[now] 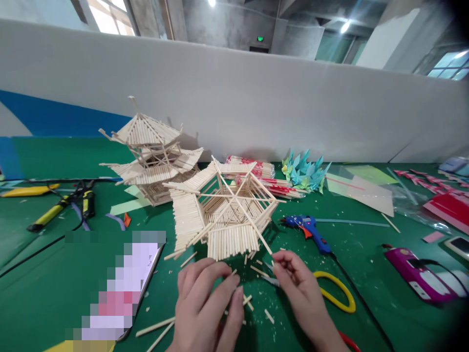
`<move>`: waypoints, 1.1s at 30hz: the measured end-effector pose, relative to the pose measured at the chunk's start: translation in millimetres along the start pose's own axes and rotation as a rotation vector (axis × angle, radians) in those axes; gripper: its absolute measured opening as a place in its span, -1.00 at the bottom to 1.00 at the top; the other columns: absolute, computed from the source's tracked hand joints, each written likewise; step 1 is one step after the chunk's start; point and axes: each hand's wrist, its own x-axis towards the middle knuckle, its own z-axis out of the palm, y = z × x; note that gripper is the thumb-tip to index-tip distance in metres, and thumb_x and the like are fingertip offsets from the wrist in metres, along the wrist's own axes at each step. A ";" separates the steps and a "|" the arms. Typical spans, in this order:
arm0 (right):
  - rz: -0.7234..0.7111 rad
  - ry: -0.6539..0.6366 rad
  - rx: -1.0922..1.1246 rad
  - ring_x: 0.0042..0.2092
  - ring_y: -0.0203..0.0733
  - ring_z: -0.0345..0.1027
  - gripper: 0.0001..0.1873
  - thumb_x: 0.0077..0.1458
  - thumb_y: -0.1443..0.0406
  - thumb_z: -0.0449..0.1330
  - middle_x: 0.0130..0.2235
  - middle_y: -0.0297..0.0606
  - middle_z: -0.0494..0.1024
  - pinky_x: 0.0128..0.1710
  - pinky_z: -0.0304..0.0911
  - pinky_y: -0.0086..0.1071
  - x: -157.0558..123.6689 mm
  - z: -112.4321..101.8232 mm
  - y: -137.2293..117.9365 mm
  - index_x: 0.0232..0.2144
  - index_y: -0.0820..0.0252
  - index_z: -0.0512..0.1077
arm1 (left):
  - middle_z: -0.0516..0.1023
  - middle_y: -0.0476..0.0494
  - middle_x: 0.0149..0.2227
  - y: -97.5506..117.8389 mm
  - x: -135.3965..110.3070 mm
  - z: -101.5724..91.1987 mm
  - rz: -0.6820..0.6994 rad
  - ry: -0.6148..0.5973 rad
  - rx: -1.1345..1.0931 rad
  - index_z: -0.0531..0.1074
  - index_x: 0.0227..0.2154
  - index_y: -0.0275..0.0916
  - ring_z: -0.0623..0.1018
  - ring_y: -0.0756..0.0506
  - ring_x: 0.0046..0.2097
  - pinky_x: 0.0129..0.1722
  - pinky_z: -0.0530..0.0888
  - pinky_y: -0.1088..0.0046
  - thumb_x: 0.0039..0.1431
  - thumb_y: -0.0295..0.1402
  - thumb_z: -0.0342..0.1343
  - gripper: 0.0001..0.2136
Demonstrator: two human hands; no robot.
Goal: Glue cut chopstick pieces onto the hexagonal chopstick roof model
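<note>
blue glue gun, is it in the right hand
No, the blue glue gun lies on the green table, apart from the right hand.

Stick models (232,243), glue gun (311,228) on green table (366,259)

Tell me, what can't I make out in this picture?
All in the head view:
1. What the left hand's grip holds, if anything: its own fingers hide it.
2. How the yellow handle joins its tool: the right hand's grip covers that.
3. The red piece: cut off by the bottom edge.
4. Part of the rear stick tower's base: behind the front stick model.
5. The green sign's writing: too small.
</note>
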 end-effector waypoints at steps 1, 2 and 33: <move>-0.009 0.040 -0.042 -0.46 -0.31 0.14 -0.80 0.09 0.17 -0.01 -0.48 -0.36 0.29 -0.48 0.10 -0.46 -4.5 -6.4 1.1 -0.41 0.18 0.27 | 0.37 -0.13 -0.41 2.2 -7.7 -0.8 -0.028 0.001 -0.043 0.34 -0.46 -0.27 0.32 -0.12 -0.28 -0.30 0.27 0.27 -0.09 -0.65 0.03 -0.84; -0.023 0.078 -0.075 -0.49 -0.32 0.12 -0.75 0.12 0.17 -0.06 -0.52 -0.37 0.27 -0.49 0.08 -0.46 -8.6 -13.1 2.5 -0.48 0.18 0.25 | 0.36 -0.10 -0.45 3.7 -16.1 -0.5 -0.057 -0.003 -0.079 0.31 -0.53 -0.26 0.32 -0.10 -0.30 -0.31 0.26 0.28 -0.09 -0.66 0.02 -0.84; -0.035 -0.018 -0.306 -0.42 -0.26 0.27 -0.81 0.10 0.20 -0.03 -0.44 -0.32 0.40 -0.45 0.20 -0.48 -30.3 -7.0 12.4 -0.31 0.15 0.30 | 0.31 -0.04 -0.57 12.9 -26.4 33.3 -0.740 -0.457 -0.390 0.35 -0.61 -0.27 0.31 -0.05 -0.47 -0.45 0.23 0.43 0.01 -0.41 -0.03 -0.85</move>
